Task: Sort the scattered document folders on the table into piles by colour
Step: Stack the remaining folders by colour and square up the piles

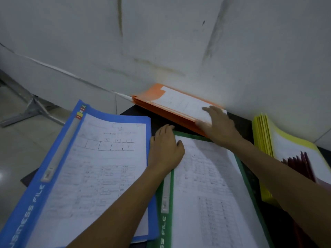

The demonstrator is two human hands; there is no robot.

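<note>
A blue folder [59, 176] with printed sheets lies at the left, overhanging the table's edge. Beside it in the middle lies a green folder [166, 221] under more sheets. My left hand [165, 149] rests flat where the blue and green folders meet. An orange pile [161, 104] lies against the wall at the back. My right hand [218, 124] presses on the near right corner of the orange pile, fingers spread over its white top sheet. A yellow pile [265, 136] leans at the right, with dark red folders [299, 165] lying on it.
The dark table [157, 120] shows between the folders and stands against a stained white wall [161, 42]. At the left, past the table's edge, there is a tiled floor [16, 145] with a grey metal frame [30, 108].
</note>
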